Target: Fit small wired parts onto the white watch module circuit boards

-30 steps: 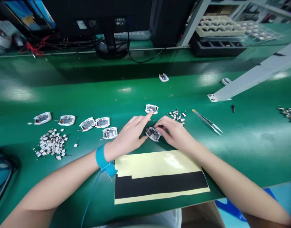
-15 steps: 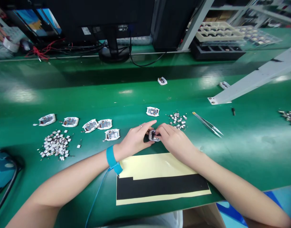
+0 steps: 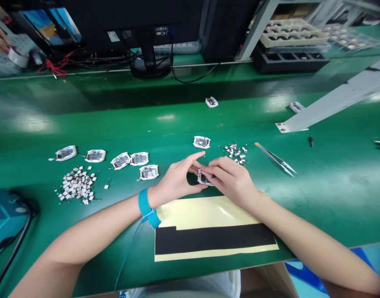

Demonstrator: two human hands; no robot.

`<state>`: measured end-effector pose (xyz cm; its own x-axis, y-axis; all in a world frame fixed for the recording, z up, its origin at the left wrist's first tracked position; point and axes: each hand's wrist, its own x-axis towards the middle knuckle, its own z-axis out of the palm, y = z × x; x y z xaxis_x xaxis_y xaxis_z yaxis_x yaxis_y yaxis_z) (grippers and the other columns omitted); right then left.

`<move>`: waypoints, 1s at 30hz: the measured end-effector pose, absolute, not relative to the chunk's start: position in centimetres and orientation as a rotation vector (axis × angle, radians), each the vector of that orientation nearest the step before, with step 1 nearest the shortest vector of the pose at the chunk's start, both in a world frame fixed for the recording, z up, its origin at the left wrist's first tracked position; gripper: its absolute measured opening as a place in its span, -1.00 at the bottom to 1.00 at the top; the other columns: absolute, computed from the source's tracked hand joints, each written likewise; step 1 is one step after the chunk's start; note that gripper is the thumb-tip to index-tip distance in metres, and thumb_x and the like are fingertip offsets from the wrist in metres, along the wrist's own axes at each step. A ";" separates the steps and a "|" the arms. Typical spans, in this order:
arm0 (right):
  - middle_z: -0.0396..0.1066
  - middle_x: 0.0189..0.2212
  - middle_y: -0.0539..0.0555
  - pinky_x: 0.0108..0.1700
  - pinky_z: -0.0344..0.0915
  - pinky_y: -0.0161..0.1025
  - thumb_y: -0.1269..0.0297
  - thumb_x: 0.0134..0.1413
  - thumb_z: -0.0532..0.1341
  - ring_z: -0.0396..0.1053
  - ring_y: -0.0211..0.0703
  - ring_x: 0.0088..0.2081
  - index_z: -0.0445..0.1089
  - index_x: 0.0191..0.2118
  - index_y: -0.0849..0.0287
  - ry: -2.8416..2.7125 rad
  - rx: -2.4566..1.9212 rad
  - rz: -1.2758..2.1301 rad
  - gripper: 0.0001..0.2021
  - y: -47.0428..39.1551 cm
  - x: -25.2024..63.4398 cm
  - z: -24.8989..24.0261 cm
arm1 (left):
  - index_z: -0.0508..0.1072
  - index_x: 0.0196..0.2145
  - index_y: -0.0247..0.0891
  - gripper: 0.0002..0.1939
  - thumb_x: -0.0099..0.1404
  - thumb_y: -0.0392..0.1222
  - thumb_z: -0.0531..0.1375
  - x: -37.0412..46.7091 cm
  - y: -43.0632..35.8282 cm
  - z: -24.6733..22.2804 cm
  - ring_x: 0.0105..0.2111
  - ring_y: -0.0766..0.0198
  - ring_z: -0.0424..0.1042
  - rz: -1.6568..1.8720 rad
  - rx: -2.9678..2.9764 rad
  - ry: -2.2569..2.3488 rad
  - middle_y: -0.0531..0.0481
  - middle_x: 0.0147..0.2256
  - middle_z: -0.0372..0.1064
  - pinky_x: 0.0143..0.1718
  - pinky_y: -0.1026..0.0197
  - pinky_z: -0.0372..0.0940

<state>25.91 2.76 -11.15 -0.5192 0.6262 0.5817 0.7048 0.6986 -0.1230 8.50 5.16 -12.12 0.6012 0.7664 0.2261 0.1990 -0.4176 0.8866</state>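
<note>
Between my hands is a small white watch case [image 3: 204, 178] with dark electronics inside, partly covered by fingers. My left hand [image 3: 180, 177] grips its left side between thumb and fingers, the index finger raised. My right hand [image 3: 235, 178] is closed at the case's right and top edge, its fingertips pinched against it; any small part between them is hidden. A teal wrist strap [image 3: 147, 207] with a cord is on my left wrist. Just beyond lies another open white case [image 3: 201, 142]. Beside my right hand is a pile of small parts [image 3: 235, 152].
Tweezers [image 3: 275, 159] lie to the right. Several open cases [image 3: 139, 158] and a heap of small white parts [image 3: 78, 185] are at left. A yellow and black sheet [image 3: 214, 240] lies in front. A slanted metal post [image 3: 332, 97], a monitor stand [image 3: 149, 66] and trays [image 3: 292, 58] stand behind.
My right fingers have shifted over the case, which now sits slightly tilted between my hands. The whole view has moved a little; the surrounding things stay in place.
</note>
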 end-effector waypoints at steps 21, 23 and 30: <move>0.40 -0.42 0.01 -0.32 0.27 -0.27 0.51 -0.01 0.15 0.33 -0.28 -0.37 0.38 -0.41 0.19 -1.984 -1.152 0.283 -0.89 2.6 25.2 -11.0 | 0.13 -0.01 -0.20 -0.39 0.00 -0.28 0.27 8.7 4.1 -11.7 -0.32 0.34 0.42 0.941 1.957 0.914 0.02 -0.24 0.39 -0.22 0.24 0.36; 0.37 -0.43 0.00 -0.29 0.26 -0.27 0.47 -0.04 0.19 0.32 -0.30 -0.35 0.38 -0.45 0.18 -1.871 -1.162 0.420 -0.93 2.9 25.1 -11.3 | 0.14 -0.02 -0.20 -0.40 -0.01 -0.29 0.27 8.7 4.0 -11.6 -0.33 0.35 0.42 0.959 1.923 0.904 0.02 -0.25 0.39 -0.23 0.26 0.37; 0.30 -0.42 0.04 -0.35 0.26 -0.28 0.44 -0.08 0.22 0.30 -0.27 -0.33 0.36 -0.50 0.22 -1.786 -1.129 0.696 -0.95 3.6 25.4 -11.8 | 0.20 -0.09 -0.23 -0.46 -0.02 -0.27 0.30 8.4 3.9 -11.9 -0.32 0.35 0.43 1.006 1.837 0.895 0.01 -0.25 0.40 -0.21 0.27 0.38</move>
<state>25.41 3.56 -11.79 -0.1944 0.9037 0.3815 0.4071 0.4282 -0.8068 8.41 3.88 -11.86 0.4234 0.8588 0.2884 0.1872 -0.3945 0.8996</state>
